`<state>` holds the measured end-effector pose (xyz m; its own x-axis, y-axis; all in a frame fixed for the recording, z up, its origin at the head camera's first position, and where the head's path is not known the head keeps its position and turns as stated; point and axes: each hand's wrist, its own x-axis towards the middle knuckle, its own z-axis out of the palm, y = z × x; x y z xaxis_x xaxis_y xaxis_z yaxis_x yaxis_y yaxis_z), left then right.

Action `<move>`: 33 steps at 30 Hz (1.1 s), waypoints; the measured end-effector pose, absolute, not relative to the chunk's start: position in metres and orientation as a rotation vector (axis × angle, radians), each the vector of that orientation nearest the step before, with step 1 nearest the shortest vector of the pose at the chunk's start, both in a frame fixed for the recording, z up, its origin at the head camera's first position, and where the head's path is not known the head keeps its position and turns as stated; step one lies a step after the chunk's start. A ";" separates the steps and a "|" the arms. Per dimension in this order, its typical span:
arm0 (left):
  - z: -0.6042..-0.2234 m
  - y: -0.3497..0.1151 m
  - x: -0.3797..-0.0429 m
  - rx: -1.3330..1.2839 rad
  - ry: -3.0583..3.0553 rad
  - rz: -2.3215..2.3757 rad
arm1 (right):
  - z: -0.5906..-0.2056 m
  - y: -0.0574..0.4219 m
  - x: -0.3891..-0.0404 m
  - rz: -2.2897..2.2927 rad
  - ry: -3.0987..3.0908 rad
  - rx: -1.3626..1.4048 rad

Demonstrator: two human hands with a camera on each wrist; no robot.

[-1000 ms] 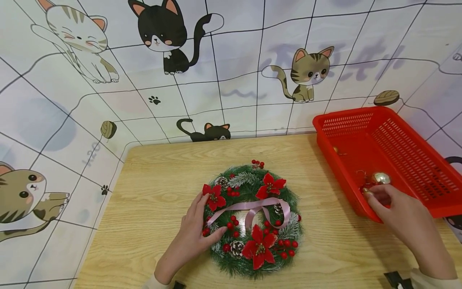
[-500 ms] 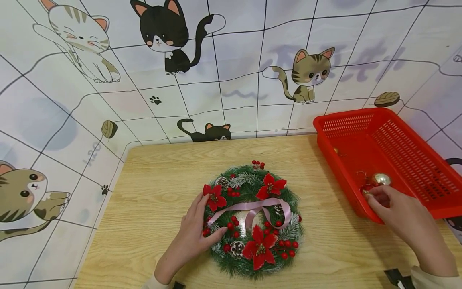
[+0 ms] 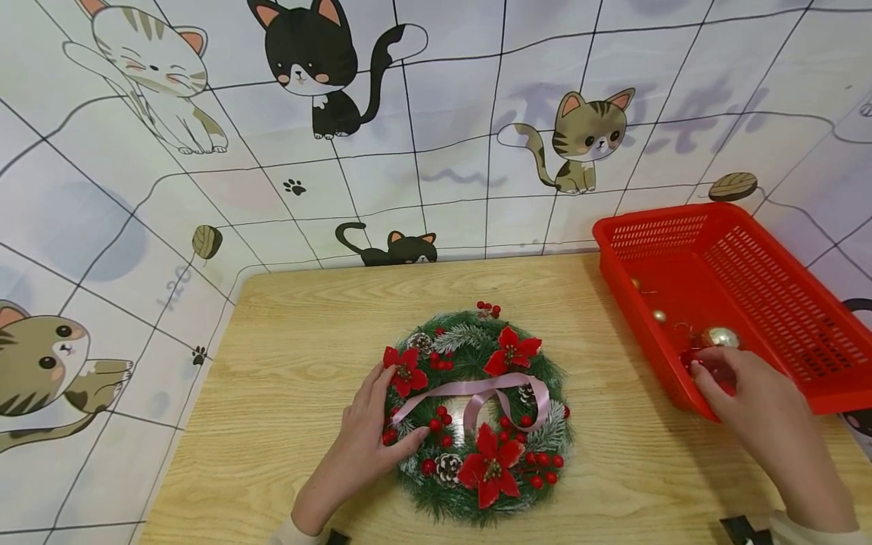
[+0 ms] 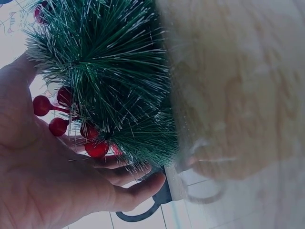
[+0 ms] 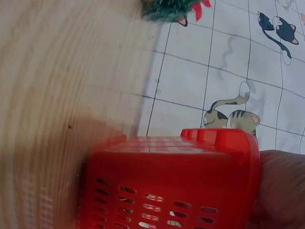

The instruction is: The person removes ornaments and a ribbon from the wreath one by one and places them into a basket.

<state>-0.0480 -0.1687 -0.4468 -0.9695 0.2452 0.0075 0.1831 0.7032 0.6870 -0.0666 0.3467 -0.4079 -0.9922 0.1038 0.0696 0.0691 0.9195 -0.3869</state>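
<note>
A green wreath (image 3: pixel 470 492) with red poinsettias, red berries, snowy pinecones and a loose pink ribbon (image 3: pixel 450 390) lies flat on the table. My left hand (image 3: pixel 375 431) holds its left side, thumb over the top and fingers around the outer edge. In the left wrist view those fingers (image 4: pixel 138 188) bend round the green needles (image 4: pixel 114 71) beside red berries. My right hand (image 3: pixel 756 393) reaches over the near wall of a red basket (image 3: pixel 627 303), its bent fingertips at a red ornament (image 3: pixel 688 356). I cannot tell whether it pinches that ornament.
Inside the basket lie a shiny pale-gold ball (image 3: pixel 720 337), a small gold ball (image 3: pixel 658 316) and another small gold piece (image 3: pixel 636 283) by the left wall. A cat-print wall covering (image 3: pixel 463 151) rises behind the wooden table (image 3: pixel 293 341).
The small gold piece at my right fingertips has left them; a small gold ball now lies farther left in the basket. My left hand and the wreath have stayed put.
</note>
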 end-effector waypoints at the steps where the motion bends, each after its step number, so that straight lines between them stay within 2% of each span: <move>1: -0.447 -0.169 -0.048 0.353 2.818 1.122 | -0.409 0.345 -0.065 0.596 -2.961 -0.113; 12: -0.447 -0.169 -0.048 0.356 2.829 1.116 | -0.410 0.324 -0.052 0.738 -2.761 -0.038; 19: -0.448 -0.169 -0.048 0.375 2.846 1.114 | -0.407 0.314 -0.052 0.828 -2.628 0.104; 33: -0.449 -0.168 -0.048 0.374 2.837 1.124 | -0.416 0.300 -0.050 0.851 -2.571 0.189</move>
